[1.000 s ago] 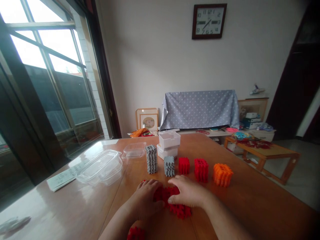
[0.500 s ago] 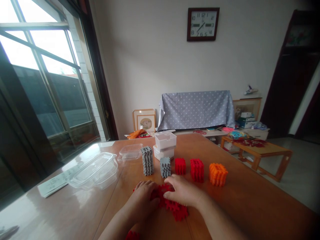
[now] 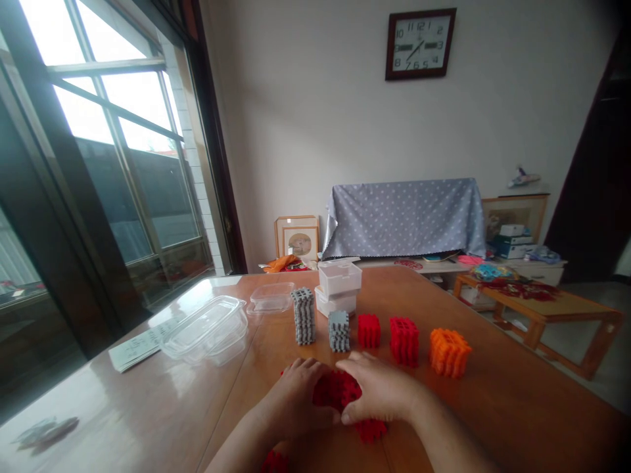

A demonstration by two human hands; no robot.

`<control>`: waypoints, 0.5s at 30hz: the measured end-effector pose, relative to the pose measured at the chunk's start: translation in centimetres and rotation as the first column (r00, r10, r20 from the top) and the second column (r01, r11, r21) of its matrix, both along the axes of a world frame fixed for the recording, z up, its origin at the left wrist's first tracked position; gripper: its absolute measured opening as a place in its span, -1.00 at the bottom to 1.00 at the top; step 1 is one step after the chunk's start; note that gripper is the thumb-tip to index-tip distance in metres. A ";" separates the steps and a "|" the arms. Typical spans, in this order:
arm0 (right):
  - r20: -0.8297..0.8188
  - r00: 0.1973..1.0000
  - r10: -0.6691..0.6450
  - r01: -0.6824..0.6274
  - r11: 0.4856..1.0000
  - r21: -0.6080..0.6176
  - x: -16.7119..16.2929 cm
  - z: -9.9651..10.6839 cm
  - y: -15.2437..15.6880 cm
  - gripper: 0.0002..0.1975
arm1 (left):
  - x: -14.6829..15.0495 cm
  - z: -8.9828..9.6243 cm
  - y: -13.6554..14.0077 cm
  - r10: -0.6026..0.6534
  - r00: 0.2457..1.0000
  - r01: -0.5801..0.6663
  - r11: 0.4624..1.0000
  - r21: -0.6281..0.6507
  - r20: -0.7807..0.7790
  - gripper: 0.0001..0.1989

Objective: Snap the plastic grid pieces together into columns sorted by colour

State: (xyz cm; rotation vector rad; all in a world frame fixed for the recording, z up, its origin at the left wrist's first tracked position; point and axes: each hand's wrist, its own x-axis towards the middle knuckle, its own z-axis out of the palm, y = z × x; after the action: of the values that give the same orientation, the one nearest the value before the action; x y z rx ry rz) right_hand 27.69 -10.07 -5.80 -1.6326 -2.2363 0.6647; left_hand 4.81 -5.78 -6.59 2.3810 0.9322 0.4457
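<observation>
We find grey stacks, red stacks and one orange stack already formed on the desk. Left hand and right hand are cupped around red notched tiles, thumbs nearly meeting; outlying red pieces appear unstacked.

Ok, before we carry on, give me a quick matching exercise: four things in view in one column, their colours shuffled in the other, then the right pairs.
Things:
1. pieces between the left hand and the right hand
2. rightmost stack
3. tallest stack
4. wall clock

Colours:
A. grey
B. white face, dark brown rim
C. red
D. orange

Right pairs: 1-C, 2-D, 3-A, 4-B
</observation>
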 end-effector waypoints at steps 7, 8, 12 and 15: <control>0.014 1.000 -0.003 0.003 1.000 0.026 0.1 0.4 -0.3 -0.64 | 0.8 -0.9 -0.1 0.062 0.998 -0.063 0.995 0.079 0.009 -0.61; 0.014 1.000 -0.001 0.001 1.000 0.025 0.1 0.5 -0.4 -0.65 | 0.9 -0.9 -0.1 0.062 0.998 -0.063 0.995 0.079 0.016 -0.64; 0.004 1.000 0.009 -0.009 0.999 0.042 0.0 0.9 -0.5 -0.72 | 1.1 -0.8 -0.4 0.060 0.997 -0.063 0.996 0.066 0.050 -0.65; -0.044 0.999 0.028 -0.026 0.999 0.046 0.2 0.8 -0.3 -0.76 | 1.3 -0.7 -0.5 0.065 0.996 -0.069 0.995 0.070 0.055 -0.63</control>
State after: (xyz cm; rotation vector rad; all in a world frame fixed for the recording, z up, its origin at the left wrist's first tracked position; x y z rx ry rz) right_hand 27.93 -10.41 -5.04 -1.5542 -2.2289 0.6460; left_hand 6.08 -6.28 -7.25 2.3955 0.9902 0.5736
